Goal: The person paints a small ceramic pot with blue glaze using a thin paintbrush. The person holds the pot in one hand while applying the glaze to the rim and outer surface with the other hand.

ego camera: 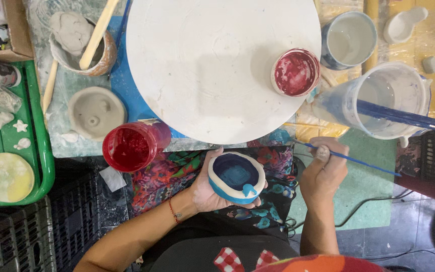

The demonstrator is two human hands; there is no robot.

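Painting in hand: left hand cups the blue-glazed clay cup, right hand fingers pinch a thin brush, needing fresh paint.

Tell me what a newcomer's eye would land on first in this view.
Probably the big white round wheel filling the top centre, with a small pot of dark red paint on its right edge. Below it, the left hand cradles a small clay bowl glazed blue, while the right hand holds a thin blue brush. A red cup sits lower left.
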